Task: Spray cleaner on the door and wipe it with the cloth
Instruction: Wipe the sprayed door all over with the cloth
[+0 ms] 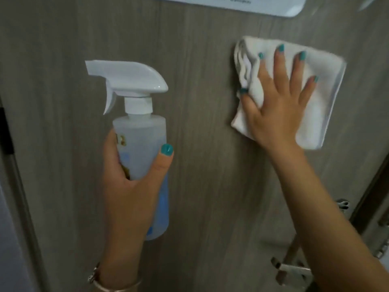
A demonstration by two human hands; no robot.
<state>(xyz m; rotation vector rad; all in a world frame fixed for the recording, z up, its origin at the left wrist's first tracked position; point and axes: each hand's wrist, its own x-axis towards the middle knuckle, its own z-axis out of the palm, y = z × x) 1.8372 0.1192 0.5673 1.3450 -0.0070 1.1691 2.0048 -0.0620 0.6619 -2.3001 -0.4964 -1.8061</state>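
A grey-brown wood-grain door [200, 144] fills the view. My left hand [130, 186] grips a clear spray bottle [141, 144] with a white trigger head, held upright in front of the door, its nozzle facing left. My right hand [280, 106] lies flat with fingers spread on a folded white cloth [317, 106] and presses it against the door at the upper right. The thumb hooks over the cloth's bunched left edge.
A white sign plate [252, 5] is fixed to the door at the top. A metal door handle [292, 268] sits at the lower right, partly behind my right forearm. The door frame [370, 197] runs along the right edge, and a dark hinge [6, 131] shows at the left.
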